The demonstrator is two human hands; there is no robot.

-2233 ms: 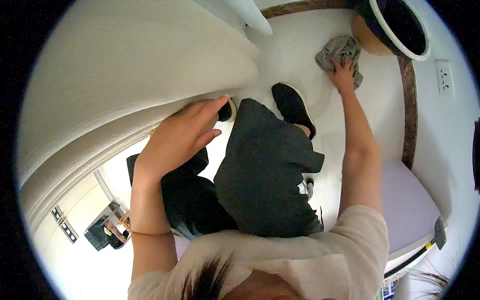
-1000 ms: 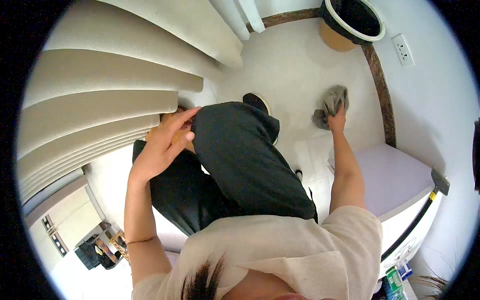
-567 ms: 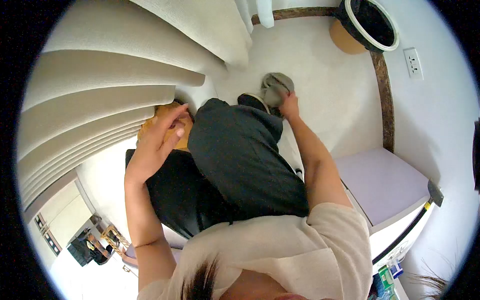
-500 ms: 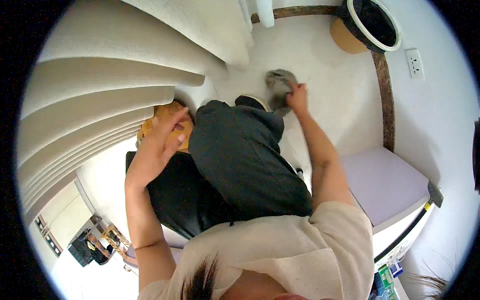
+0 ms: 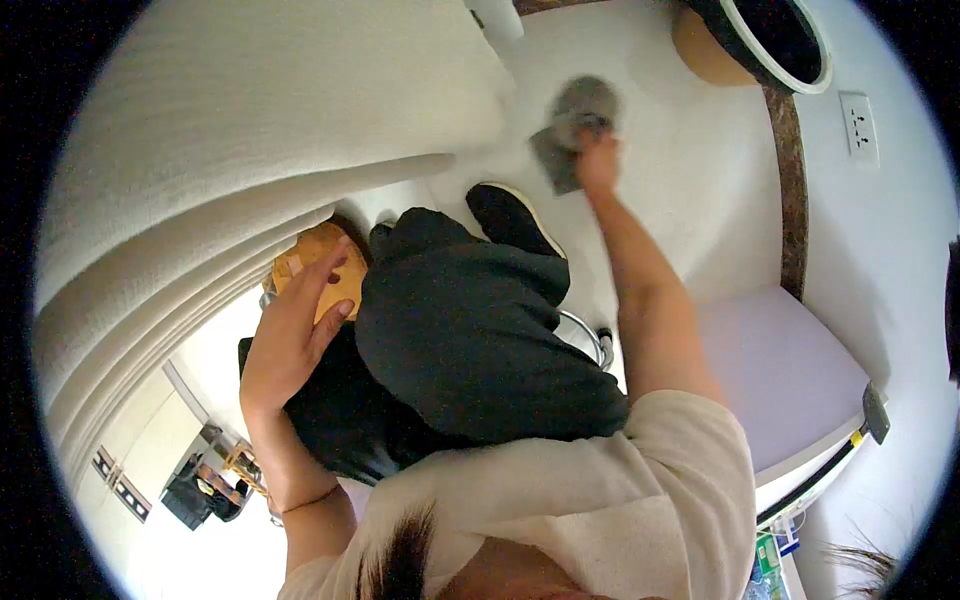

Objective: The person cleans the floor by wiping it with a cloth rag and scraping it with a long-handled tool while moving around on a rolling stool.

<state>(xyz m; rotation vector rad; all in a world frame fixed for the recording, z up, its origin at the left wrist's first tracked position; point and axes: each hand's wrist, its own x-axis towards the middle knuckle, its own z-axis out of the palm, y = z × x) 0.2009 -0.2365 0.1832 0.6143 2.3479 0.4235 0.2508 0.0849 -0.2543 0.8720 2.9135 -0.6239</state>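
My right hand (image 5: 598, 165) is reached out low over the pale floor (image 5: 690, 190), its fingers closed on a grey cloth (image 5: 560, 160). The cloth is smeared by motion, with a rounded, bunched part beyond the fingers and a flatter part beside them. Raised on the other side, my left hand (image 5: 285, 345) has its fingers stretched out and thumb apart, holding nothing. Behind that hand lies a yellow-brown object (image 5: 320, 270), partly hidden. My black shoe (image 5: 512, 220) rests on the floor near the cloth.
A beige curtain (image 5: 270, 120) hangs along the left. At the far right stands a bin with a black liner (image 5: 710, 50), by the wall with a socket (image 5: 859, 127). A lilac-topped unit (image 5: 770, 370) is at my right, with a hammer (image 5: 874, 415) at its edge.
My right hand has moved farther out across the floor with the grey cloth. The left hand has shifted slightly down and left, and more of my shoe shows.
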